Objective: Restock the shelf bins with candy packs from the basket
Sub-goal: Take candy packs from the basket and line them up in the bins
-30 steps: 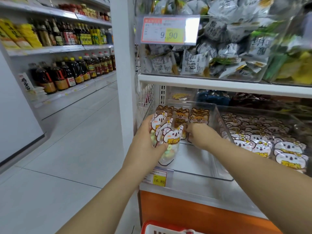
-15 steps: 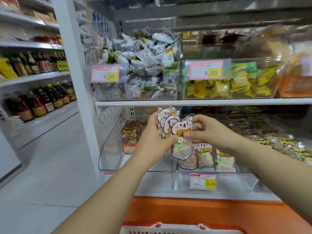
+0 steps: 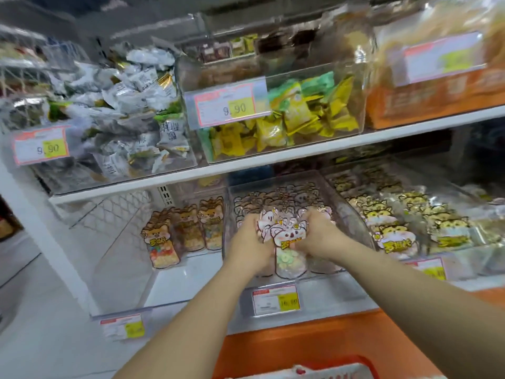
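Clutching candy packs [image 3: 284, 235] in a clear shelf bin [image 3: 345, 212], left hand [image 3: 250, 242] and right hand [image 3: 319, 237] grip tight.

The bin [image 3: 345, 214] is clear, glossy plastic; the candy packs [image 3: 287, 236] are shiny film. The shelf [image 3: 273, 160] looks smooth, white and matt. Red plastic basket [image 3: 369, 363] at six o'clock, white wire mesh [image 3: 114, 209] at nine o'clock.

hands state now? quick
Left hand: closed, gripping the candy packs.
Right hand: closed, gripping the same packs from the other side.
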The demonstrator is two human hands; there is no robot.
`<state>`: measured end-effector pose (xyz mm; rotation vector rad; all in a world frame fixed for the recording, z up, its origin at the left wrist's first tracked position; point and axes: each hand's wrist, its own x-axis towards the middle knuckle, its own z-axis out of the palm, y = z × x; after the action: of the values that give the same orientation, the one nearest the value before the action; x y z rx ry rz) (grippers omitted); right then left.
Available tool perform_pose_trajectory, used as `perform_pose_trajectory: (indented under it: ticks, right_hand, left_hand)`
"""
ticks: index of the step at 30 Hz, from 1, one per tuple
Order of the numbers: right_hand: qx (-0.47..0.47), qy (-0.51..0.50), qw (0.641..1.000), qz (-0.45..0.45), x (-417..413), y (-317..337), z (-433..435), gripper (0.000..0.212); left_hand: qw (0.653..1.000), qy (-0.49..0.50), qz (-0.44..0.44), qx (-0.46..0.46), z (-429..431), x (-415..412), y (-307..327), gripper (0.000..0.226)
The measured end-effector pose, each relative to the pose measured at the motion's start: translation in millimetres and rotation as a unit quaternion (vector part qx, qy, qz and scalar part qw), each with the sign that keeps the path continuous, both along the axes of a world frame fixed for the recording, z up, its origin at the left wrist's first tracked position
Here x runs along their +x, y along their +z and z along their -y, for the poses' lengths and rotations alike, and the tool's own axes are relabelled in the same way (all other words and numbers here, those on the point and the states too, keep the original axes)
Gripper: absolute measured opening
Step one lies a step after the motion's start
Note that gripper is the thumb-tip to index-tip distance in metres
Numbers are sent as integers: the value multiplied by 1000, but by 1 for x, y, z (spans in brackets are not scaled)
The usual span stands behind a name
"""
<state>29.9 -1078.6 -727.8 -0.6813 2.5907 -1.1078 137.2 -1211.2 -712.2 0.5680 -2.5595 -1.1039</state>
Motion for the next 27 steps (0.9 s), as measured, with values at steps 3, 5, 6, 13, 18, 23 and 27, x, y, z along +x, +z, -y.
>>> perform_pose_trajectory:
  ticks: [3, 5, 6, 13, 18, 23, 27]
  right_hand:
    - [15, -13, 1000, 1, -7, -3, 9, 52]
    - [25, -14, 1000, -5, -11, -9, 14, 47]
    - [26, -14, 999, -16, -12, -13, 17, 45]
    - [107, -19, 975, -192, -19, -34, 14, 27]
    - [-51, -10, 998, 34, -33, -18, 0, 13]
    - [-100, 141, 960, 221, -25, 9, -14, 44]
    - [-9, 193, 981, 33, -24, 19, -13, 29]
  left_hand:
    - [991, 36, -66, -111, 0, 7, 14, 46]
    - [986, 39, -96, -129, 5, 14, 28, 47]
    - [987, 40, -91, -129, 6, 16, 31, 47]
    - [998, 10, 37, -48, -8, 18, 25, 50]
    - [994, 20, 105, 37, -7, 5, 0, 46]
    - [969, 6, 71, 236, -3, 2, -17, 42]
    - [971, -8, 23, 240, -1, 3, -13, 27]
